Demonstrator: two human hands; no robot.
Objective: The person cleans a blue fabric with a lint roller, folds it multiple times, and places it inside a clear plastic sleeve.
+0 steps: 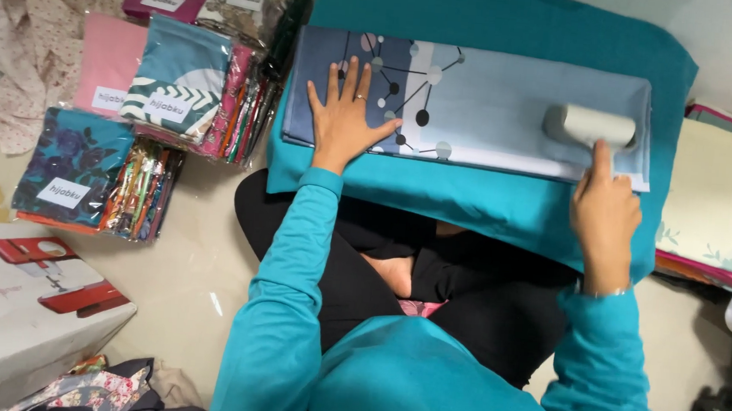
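A folded blue-grey patterned cloth (493, 103) lies flat on a teal-covered board (516, 27) across my lap. My left hand (347, 110) is spread flat on the cloth's left end, fingers apart, with a ring on one finger. My right hand (604, 209) grips the handle of a small pale grey handheld steamer iron (591, 125), whose head rests on the cloth's right end. I wear teal sleeves and dark trousers.
Stacks of folded scarves in clear plastic sleeves (178, 72) stand on the floor at the left. A white cardboard box with a red machine pictured (16, 301) sits at lower left. Folded pale fabrics (718, 204) lie at the right. Loose floral cloth (95, 388) lies at the bottom.
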